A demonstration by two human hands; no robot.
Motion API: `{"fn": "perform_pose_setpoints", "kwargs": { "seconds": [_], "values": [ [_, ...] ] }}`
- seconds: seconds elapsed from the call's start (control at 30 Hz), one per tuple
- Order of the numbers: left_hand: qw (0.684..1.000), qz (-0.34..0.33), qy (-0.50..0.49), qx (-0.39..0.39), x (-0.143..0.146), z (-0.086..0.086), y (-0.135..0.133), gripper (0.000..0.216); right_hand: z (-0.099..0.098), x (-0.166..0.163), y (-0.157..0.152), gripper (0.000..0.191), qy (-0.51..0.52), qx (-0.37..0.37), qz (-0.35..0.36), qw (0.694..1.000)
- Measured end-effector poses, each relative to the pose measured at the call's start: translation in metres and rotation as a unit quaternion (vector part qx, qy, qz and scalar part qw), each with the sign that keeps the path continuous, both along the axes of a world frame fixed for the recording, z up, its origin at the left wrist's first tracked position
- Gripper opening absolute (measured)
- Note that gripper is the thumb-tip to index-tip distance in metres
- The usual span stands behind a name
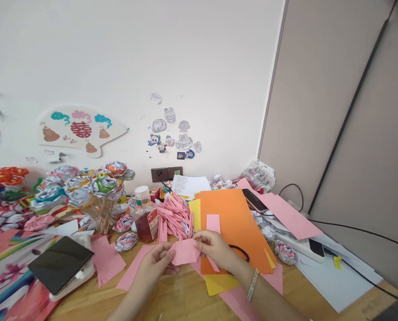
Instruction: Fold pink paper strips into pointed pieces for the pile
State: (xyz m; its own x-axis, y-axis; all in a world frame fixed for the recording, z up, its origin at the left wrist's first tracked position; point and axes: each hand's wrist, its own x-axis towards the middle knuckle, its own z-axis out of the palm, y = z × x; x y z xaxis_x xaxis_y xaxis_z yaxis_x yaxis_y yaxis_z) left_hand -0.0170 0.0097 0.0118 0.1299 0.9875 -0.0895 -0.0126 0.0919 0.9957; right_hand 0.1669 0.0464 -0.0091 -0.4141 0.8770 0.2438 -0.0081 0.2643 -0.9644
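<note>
Between my two hands, above the wooden table, is a small piece of pink paper [184, 252]. My left hand [159, 261] pinches its left edge between thumb and fingers. Its right edge is gripped by my right hand [214, 247], which has a sparkling bracelet [253, 284] on the wrist. Beneath my right hand lies a stack of orange paper [232, 223] with a pink strip [213, 223] on top. A heap of narrow folded pink strips [175, 216] sits just beyond my hands. Some fingertips are hidden behind the paper.
A bottle of dark red liquid [145, 218] stands left of the strips. Crumpled-paper flowers on sticks [105, 191] crowd the back left. A dark tablet [61, 263] lies at the left. On the right are a phone [254, 200], a power strip [299, 245] and white sheets [339, 276].
</note>
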Motion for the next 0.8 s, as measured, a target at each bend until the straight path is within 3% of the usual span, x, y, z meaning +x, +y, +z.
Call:
{"fn": "perform_pose_setpoints", "kwargs": {
  "seconds": [0.17, 0.37, 0.57, 0.8],
  "values": [
    [1.000, 0.006, -0.003, -0.001, -0.001, -0.001, 0.000, 0.035, -0.001, 0.001, 0.001, 0.037, -0.014, -0.015, 0.042, 0.999],
    [0.999, 0.018, -0.052, 0.002, 0.001, 0.001, -0.002, 0.037, -0.011, -0.004, 0.007, 0.038, 0.062, -0.046, 0.013, 0.997],
    [0.995, 0.019, -0.096, 0.005, -0.003, 0.000, -0.001, 0.030, 0.001, -0.003, -0.002, 0.031, 0.129, -0.070, 0.049, 0.988],
    [0.991, -0.009, -0.134, -0.014, -0.003, -0.002, 0.003, 0.029, 0.001, -0.003, -0.005, 0.021, 0.107, -0.040, 0.050, 0.992]
  ]
}}
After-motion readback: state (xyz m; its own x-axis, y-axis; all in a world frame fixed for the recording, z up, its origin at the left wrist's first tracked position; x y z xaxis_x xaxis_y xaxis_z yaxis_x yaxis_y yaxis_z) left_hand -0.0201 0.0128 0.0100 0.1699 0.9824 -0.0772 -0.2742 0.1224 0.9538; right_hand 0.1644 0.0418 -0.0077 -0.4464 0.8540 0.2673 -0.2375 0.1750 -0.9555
